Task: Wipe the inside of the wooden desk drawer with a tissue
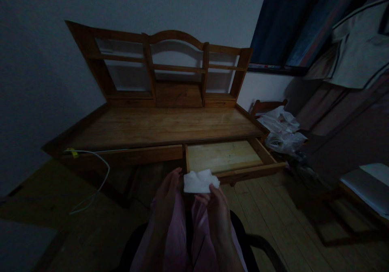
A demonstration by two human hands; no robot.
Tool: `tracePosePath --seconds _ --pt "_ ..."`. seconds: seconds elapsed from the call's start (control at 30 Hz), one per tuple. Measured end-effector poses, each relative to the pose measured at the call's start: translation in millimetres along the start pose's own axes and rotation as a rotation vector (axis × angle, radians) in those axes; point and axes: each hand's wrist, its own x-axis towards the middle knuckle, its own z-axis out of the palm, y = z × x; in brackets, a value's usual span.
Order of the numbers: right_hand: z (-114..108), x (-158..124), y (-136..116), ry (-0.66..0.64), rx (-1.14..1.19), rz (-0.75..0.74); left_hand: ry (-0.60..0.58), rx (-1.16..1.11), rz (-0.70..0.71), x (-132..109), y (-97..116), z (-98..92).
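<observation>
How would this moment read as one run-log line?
right hand: holds white tissue-like sheet | left hand: open, beside it | right desk drawer: pulled out

I look through one head-worn camera, facing forward and down from above the pink-trousered lap close at six o'clock, toward the wooden hutch desk farther off at twelve.

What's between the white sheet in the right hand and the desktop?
In the head view, the pulled-out drawer lies between the white sheet in the right hand and the desktop.
</observation>
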Motion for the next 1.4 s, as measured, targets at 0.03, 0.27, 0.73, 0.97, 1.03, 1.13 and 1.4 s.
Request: tracePosePath --seconds 0.03,0.27,0.73,0.97,1.03,1.13,1.4 --pt "2.9 -0.3 -4.6 -0.037 0.057 0.071 -0.054 0.023 0.0 -5.2 10.1 -0.3" --pt "-11.4 -1.0 -15.9 -0.075 -0.002 0.106 -0.238 0.165 0.04 -31.2 41.5 16.3" --pt "-12.3 -2.1 -26.7 0.029 -0.142 0.01 0.026 0.419 0.299 -25.1 22.4 11.4" --pt "-14.0 1.8 -19.6 0.023 -0.167 0.006 0.108 0.46 0.591 -24.0 29.1 9.9" --pt "-16.0 3.7 -16.5 0.008 -0.162 0.02 0.112 0.463 0.603 -24.3 29.1 8.9" --pt "-18.8 6.3 -12.7 0.018 -0.134 0.035 0.084 0.452 0.598 -23.4 28.1 7.5" --pt "-16.4 6.6 -11.8 0.0 -0.107 0.066 -0.055 0.414 0.566 -19.3 22.8 8.5"
